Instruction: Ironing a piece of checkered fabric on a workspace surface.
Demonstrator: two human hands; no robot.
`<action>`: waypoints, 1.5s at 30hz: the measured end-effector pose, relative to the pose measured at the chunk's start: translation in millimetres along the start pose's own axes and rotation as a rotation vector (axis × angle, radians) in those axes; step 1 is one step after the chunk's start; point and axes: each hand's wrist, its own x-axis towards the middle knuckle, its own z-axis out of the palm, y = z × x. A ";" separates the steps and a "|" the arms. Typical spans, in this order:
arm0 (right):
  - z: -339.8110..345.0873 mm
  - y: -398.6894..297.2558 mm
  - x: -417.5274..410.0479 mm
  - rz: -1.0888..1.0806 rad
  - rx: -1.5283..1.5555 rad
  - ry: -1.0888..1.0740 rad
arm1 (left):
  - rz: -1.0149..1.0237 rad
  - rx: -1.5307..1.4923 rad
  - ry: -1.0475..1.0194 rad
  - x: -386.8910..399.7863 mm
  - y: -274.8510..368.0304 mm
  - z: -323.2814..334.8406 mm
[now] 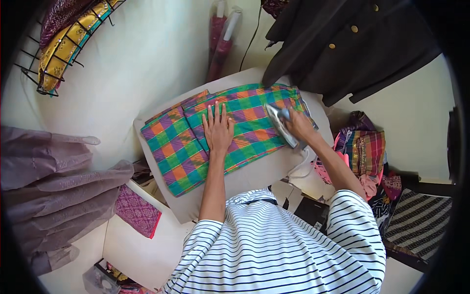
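Observation:
A plaid garment in green, orange and purple, with a gathered waistband at its right end, lies folded on a pale ironing board. My left hand rests palm down on the cloth, fingers apart, holding nothing. In my right hand is the blue handle of an electric iron, near the waistband end. The soleplate faces the cloth; whether it presses fully on it I cannot tell. A pale cord hangs below the iron's rear.
A dark jacket with brass-coloured buttons hangs over the board's far right corner. Wrapped rolls stand behind the board. Folded fabrics are piled at right. A sheer mauve garment hangs at left, below a black wire rack.

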 end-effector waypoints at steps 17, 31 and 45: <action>-45.0 -24.8 -14.2 -0.285 -0.141 -0.467 | -0.139 0.192 -0.196 -68.6 -25.8 -65.5; -33.1 -47.3 -13.7 -0.463 -0.195 -0.277 | -0.092 -0.025 -0.081 -71.5 -9.4 -48.5; -16.2 -6.3 -6.6 -0.490 -0.239 -0.214 | -0.110 -0.033 -0.070 -69.5 -6.8 -47.0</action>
